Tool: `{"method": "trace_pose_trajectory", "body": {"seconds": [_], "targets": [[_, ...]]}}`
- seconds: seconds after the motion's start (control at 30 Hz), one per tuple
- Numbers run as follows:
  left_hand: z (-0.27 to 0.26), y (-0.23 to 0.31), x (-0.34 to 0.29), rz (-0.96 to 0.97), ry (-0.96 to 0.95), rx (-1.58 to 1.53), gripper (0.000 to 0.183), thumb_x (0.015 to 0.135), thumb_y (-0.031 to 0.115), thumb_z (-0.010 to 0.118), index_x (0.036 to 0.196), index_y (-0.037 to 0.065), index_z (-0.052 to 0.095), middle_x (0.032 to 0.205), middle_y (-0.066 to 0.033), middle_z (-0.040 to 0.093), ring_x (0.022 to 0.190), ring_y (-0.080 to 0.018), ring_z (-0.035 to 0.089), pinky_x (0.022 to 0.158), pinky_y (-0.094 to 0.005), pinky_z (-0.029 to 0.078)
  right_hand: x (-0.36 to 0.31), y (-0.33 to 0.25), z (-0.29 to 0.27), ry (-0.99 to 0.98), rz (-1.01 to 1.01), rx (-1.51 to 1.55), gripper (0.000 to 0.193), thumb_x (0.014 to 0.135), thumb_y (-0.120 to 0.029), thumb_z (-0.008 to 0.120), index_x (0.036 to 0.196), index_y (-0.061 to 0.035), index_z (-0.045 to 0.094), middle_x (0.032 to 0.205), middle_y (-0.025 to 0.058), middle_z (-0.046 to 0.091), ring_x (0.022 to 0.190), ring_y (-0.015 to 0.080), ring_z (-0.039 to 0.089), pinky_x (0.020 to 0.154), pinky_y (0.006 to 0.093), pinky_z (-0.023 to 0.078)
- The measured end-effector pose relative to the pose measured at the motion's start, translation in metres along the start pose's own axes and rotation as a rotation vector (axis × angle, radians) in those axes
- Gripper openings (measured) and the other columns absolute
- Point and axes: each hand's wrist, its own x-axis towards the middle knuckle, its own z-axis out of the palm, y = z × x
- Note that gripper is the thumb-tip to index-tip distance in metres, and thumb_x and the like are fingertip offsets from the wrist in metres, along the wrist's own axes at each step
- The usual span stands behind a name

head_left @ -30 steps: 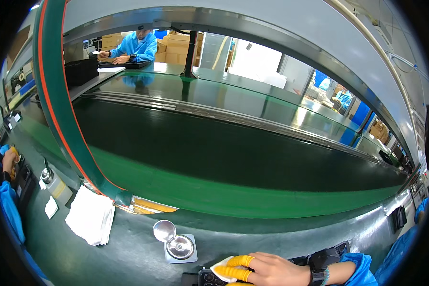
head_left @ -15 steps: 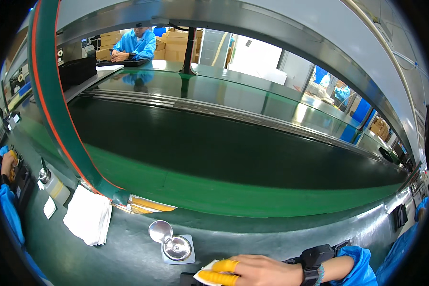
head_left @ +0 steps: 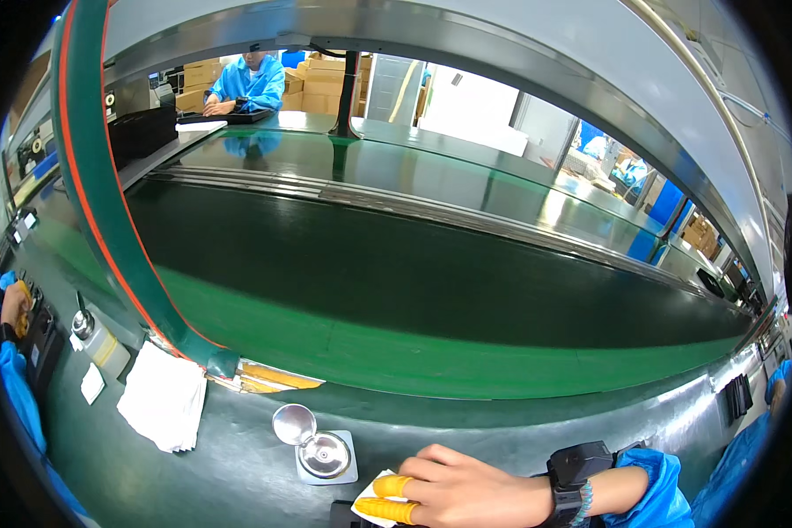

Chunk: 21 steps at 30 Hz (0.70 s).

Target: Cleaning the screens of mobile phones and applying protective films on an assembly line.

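Observation:
My right hand (head_left: 471, 493) reaches in from the lower right, with yellow finger cots on two fingers. Those fingers press a folded white wiping cloth (head_left: 377, 498) down onto a black object (head_left: 345, 514), which is mostly cut off by the lower edge, so its kind cannot be made out. Just left of the hand stands a small round metal dispenser (head_left: 326, 455) on a pale square base, its shiny lid (head_left: 294, 425) flipped up. My left hand is outside the picture.
A stack of white cloths (head_left: 163, 398) and a clear bottle (head_left: 102, 345) lie to the left. Ahead runs a green conveyor belt (head_left: 396, 365), with a green post (head_left: 106, 194) at its near left. Co-workers sit left, right and across (head_left: 253, 84).
My right hand has shifted a little to the left, carrying the cloth along over the black object. The knuckles sit slightly higher in view now.

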Motion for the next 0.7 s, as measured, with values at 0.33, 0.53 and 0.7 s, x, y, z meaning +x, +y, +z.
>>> {"method": "trace_pose_trajectory", "body": {"seconds": [0.33, 0.53, 0.7], "targets": [[0.002, 0.001, -0.004, -0.013, -0.008, -0.068, 0.047, 0.096, 0.031, 0.032, 0.142, 0.022, 0.028, 0.151, 0.0055, 0.021, 0.135, -0.0192, 0.028, 0.103, -0.0506, 0.034, 0.008, 0.002, -0.007, -0.035, -0.031, -0.045, 0.013, 0.071, -0.015, 0.059, 0.078, -0.0064, 0.065, 0.098, 0.0030, 0.054, 0.089, 0.0185, 0.046, 0.077, 0.0322, 0.035], [0.002, 0.002, -0.005, -0.023, -0.010, -0.092, 0.047, 0.096, 0.031, 0.031, 0.142, 0.023, 0.028, 0.151, 0.0062, 0.021, 0.136, -0.0188, 0.028, 0.103, -0.0509, 0.034, -0.001, -0.004, -0.002, -0.035, 0.017, -0.061, 0.021, 0.070, -0.014, 0.061, 0.089, -0.0071, 0.068, 0.097, 0.0031, 0.055, 0.088, 0.0188, 0.047, 0.078, 0.0324, 0.035], [0.003, 0.003, -0.008, -0.028, -0.011, -0.099, 0.047, 0.097, 0.031, 0.030, 0.142, 0.023, 0.027, 0.152, 0.0068, 0.021, 0.136, -0.0184, 0.028, 0.103, -0.0512, 0.033, -0.023, -0.006, -0.009, 0.033, 0.115, -0.011, 0.036, 0.074, -0.012, 0.062, 0.109, -0.0073, 0.063, 0.100, 0.0032, 0.057, 0.087, 0.0193, 0.048, 0.078, 0.0330, 0.034]]}}
